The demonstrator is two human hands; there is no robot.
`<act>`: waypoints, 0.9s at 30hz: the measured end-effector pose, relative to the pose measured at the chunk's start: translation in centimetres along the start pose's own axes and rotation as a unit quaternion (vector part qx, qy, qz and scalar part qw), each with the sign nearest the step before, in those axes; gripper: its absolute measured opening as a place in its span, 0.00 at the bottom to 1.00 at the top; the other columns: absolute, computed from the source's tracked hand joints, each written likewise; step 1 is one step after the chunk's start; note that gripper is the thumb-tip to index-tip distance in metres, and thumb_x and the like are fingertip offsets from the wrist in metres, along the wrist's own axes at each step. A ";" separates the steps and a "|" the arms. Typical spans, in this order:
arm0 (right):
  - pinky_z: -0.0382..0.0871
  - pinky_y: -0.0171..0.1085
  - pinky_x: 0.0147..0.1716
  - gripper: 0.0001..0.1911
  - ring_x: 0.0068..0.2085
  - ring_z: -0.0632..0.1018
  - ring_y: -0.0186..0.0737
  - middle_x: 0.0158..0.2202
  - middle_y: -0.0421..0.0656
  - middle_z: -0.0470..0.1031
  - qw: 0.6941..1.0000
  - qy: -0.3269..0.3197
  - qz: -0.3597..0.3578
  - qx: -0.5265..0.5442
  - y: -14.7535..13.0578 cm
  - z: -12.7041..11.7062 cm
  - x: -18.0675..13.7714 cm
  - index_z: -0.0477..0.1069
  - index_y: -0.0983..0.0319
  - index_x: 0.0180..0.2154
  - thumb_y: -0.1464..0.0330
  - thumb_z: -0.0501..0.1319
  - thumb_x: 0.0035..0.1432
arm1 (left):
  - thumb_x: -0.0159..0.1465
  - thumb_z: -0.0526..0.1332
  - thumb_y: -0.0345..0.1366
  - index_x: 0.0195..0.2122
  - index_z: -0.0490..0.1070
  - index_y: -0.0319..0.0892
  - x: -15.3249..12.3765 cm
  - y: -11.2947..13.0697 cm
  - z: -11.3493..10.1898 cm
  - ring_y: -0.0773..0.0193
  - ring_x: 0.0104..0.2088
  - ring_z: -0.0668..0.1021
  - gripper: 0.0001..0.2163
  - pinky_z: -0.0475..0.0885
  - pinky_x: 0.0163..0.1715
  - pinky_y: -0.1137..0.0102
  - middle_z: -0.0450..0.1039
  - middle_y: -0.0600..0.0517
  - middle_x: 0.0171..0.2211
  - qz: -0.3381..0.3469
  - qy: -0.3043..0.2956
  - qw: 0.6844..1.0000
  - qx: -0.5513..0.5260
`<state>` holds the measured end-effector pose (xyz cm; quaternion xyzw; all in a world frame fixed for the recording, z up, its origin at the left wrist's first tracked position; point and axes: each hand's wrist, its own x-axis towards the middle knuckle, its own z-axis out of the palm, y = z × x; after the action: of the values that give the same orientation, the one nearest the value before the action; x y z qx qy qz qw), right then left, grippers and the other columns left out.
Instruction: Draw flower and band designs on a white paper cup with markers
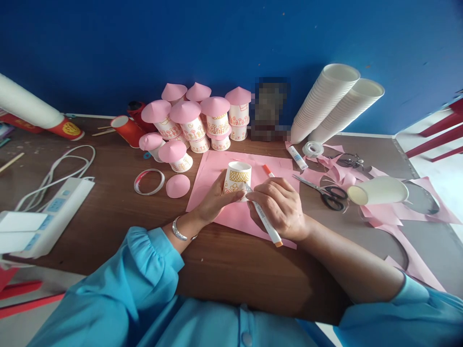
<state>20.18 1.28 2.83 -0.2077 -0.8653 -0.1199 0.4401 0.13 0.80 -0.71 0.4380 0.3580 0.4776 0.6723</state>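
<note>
My left hand (218,198) grips a white paper cup (237,174) that has a yellow-brown lattice band and flower drawings on its side. In my right hand (280,207) is a white marker (266,223) with an orange-brown end, its tip at or close to the cup's wall. Both hands are over pink paper sheets (206,178) on the brown table. Another marker with an orange-red cap (267,170) lies just beyond my right hand. Behind the cup stand several decorated paper cups with pink cone tops (185,113), some of them stacked.
Black-handled scissors (333,196), a glue stick (297,157), clear tape (313,149), pink scraps and a lying cup (379,191) are on the right. Tall cup stacks (325,103) lean by the blue wall. Leftward are a tape roll (149,181), red cup (126,131) and power strip (58,212).
</note>
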 end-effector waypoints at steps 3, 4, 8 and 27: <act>0.74 0.40 0.37 0.08 0.31 0.74 0.39 0.31 0.40 0.77 1.000 -0.003 0.000 -0.003 0.0 0.0 0.0 0.70 0.59 0.45 0.76 0.60 0.67 | 0.59 0.78 0.41 0.53 0.71 0.44 0.0 0.1 0.0 0.63 0.39 0.75 0.24 0.70 0.41 0.66 0.74 0.54 0.39 -0.003 0.001 1.000 0.001; 0.74 0.40 0.37 0.07 0.30 0.74 0.39 0.30 0.40 0.77 1.000 -0.004 -0.001 -0.004 0.0 0.0 0.0 0.70 0.59 0.45 0.76 0.61 0.67 | 0.59 0.78 0.41 0.52 0.71 0.44 0.0 0.1 0.1 0.63 0.39 0.75 0.24 0.70 0.40 0.66 0.74 0.54 0.39 -0.004 -0.001 1.000 0.001; 0.74 0.40 0.38 0.07 0.30 0.74 0.39 0.31 0.40 0.77 1.000 -0.008 -0.001 -0.006 0.1 -0.1 0.0 0.70 0.59 0.44 0.76 0.60 0.67 | 0.60 0.77 0.40 0.51 0.71 0.44 0.0 0.1 0.1 0.64 0.39 0.75 0.22 0.70 0.40 0.67 0.73 0.54 0.39 0.001 -0.005 1.000 -0.001; 0.75 0.42 0.37 0.12 0.33 0.77 0.41 0.35 0.43 0.79 1.000 0.008 0.014 -0.015 0.6 0.0 -0.2 0.71 0.61 0.49 0.78 0.61 0.65 | 0.59 0.78 0.42 0.46 0.71 0.44 0.1 0.2 0.2 0.63 0.39 0.75 0.20 0.71 0.42 0.66 0.73 0.54 0.37 0.002 -0.004 1.000 0.002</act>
<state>20.56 1.82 2.69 -0.2253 -0.8570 -0.1288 0.4452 0.26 0.87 -0.45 0.4416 0.3551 0.4767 0.6720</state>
